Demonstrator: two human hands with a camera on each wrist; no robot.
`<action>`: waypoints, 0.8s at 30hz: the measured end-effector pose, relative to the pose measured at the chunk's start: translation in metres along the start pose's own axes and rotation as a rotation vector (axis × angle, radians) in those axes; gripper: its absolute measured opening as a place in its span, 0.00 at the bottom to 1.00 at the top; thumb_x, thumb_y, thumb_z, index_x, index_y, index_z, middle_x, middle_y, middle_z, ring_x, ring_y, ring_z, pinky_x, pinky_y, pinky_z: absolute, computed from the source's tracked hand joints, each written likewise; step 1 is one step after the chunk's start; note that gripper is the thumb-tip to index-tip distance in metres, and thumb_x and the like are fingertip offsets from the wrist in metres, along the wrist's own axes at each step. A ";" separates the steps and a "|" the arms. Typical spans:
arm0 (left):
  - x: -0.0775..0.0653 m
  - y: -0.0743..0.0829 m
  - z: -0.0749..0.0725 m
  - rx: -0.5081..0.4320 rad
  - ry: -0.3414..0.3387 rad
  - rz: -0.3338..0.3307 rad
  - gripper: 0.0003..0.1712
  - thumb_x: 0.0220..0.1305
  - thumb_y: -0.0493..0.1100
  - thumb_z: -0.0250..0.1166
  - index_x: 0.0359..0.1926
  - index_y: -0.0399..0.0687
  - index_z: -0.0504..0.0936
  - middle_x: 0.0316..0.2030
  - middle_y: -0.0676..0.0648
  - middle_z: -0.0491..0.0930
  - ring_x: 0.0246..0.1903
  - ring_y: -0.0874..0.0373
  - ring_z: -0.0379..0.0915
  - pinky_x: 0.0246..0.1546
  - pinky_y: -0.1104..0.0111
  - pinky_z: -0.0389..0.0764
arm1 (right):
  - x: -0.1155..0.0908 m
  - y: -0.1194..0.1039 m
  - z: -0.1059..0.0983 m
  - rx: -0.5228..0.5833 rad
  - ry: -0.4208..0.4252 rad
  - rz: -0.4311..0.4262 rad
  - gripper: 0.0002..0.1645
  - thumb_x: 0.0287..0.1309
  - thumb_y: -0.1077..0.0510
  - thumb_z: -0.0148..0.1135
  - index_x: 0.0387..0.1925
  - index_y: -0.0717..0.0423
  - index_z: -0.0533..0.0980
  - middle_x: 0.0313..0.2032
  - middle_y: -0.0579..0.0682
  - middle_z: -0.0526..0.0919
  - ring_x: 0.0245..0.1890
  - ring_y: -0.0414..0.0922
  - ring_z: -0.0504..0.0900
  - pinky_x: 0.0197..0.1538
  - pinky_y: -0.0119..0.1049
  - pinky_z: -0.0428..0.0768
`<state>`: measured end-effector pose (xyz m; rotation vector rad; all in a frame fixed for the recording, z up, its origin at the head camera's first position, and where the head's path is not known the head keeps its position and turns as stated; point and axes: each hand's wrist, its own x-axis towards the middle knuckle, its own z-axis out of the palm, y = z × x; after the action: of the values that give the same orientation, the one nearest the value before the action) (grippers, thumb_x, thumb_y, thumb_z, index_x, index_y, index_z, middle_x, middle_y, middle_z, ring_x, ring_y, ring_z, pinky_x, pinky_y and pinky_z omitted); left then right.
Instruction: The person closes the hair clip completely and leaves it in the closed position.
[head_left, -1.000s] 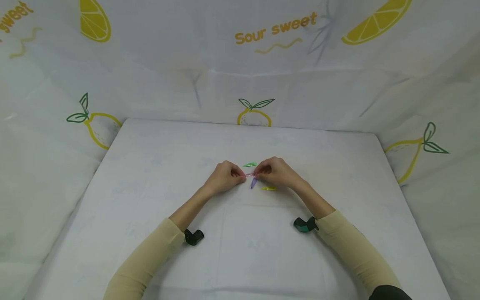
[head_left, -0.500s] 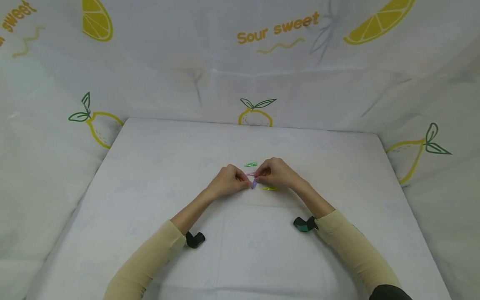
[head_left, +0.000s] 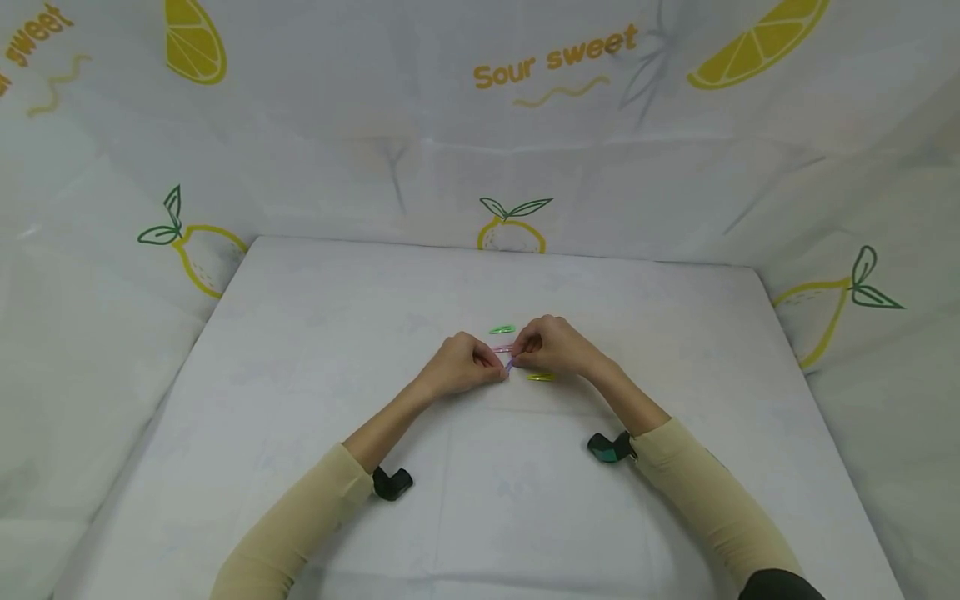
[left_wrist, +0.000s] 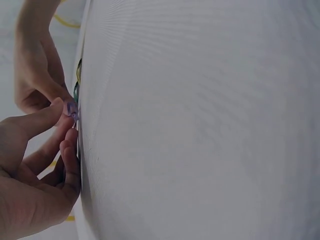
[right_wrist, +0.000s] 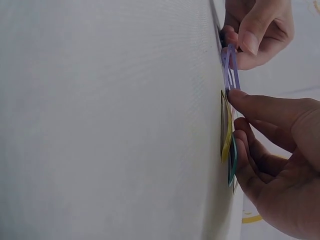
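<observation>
A purple snap hair clip point(right_wrist: 236, 70) spans the small gap between my two hands, just above the white tabletop. My left hand point(head_left: 461, 365) pinches one end of it between thumb and fingers. The opposite end is pinched by my right hand point(head_left: 553, 346), whose fingertips partly cover it. In the head view, a pink hair clip point(head_left: 502, 349) lies just behind the purple one, between the hands. Farther back is a green hair clip point(head_left: 502, 330). A yellow hair clip point(head_left: 541, 377) lies below the right hand, nearer the person.
The hands work over the middle of a white table point(head_left: 450, 517). A white curtain point(head_left: 322, 167) printed with lemons encloses its back and sides. Black wrist cameras point(head_left: 392, 483) stick out below both sleeves, close over the tabletop.
My left hand has left the end of the pink clip and moved slightly right and nearer the person, onto the purple clip. The right hand has barely moved.
</observation>
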<state>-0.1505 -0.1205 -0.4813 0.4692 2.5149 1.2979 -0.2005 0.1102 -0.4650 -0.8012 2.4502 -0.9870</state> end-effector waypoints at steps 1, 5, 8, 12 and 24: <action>0.000 0.000 0.000 -0.005 0.001 -0.001 0.08 0.65 0.45 0.79 0.35 0.45 0.94 0.28 0.51 0.89 0.25 0.67 0.75 0.29 0.75 0.74 | 0.000 0.000 0.000 0.003 0.000 -0.002 0.02 0.64 0.62 0.78 0.35 0.58 0.89 0.34 0.51 0.91 0.34 0.40 0.82 0.40 0.28 0.80; 0.000 0.000 -0.001 -0.016 0.001 0.003 0.08 0.64 0.45 0.80 0.37 0.45 0.94 0.29 0.50 0.90 0.27 0.68 0.77 0.32 0.75 0.77 | 0.000 0.001 -0.001 0.021 0.001 0.001 0.03 0.64 0.62 0.77 0.35 0.58 0.89 0.34 0.50 0.91 0.34 0.40 0.82 0.40 0.28 0.80; 0.000 0.000 -0.002 -0.023 -0.002 -0.002 0.08 0.64 0.45 0.80 0.38 0.45 0.94 0.30 0.50 0.91 0.27 0.68 0.78 0.33 0.75 0.77 | 0.000 0.001 -0.001 0.029 0.007 0.003 0.03 0.65 0.62 0.77 0.35 0.58 0.89 0.34 0.51 0.90 0.34 0.40 0.82 0.41 0.28 0.80; 0.000 0.000 -0.003 -0.034 -0.005 -0.015 0.08 0.64 0.45 0.80 0.38 0.44 0.94 0.31 0.50 0.91 0.28 0.68 0.79 0.34 0.75 0.78 | -0.001 0.000 -0.003 0.029 0.024 -0.018 0.02 0.65 0.63 0.76 0.35 0.58 0.88 0.34 0.51 0.90 0.35 0.40 0.82 0.42 0.28 0.81; -0.002 0.002 -0.005 -0.033 0.034 -0.023 0.10 0.64 0.43 0.80 0.42 0.41 0.93 0.34 0.47 0.92 0.30 0.66 0.79 0.35 0.75 0.79 | -0.006 -0.008 -0.008 0.064 0.090 -0.040 0.02 0.67 0.64 0.73 0.39 0.61 0.88 0.38 0.54 0.92 0.36 0.40 0.84 0.42 0.27 0.82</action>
<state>-0.1502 -0.1238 -0.4768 0.4132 2.5143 1.3479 -0.1976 0.1138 -0.4530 -0.8043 2.4731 -1.1330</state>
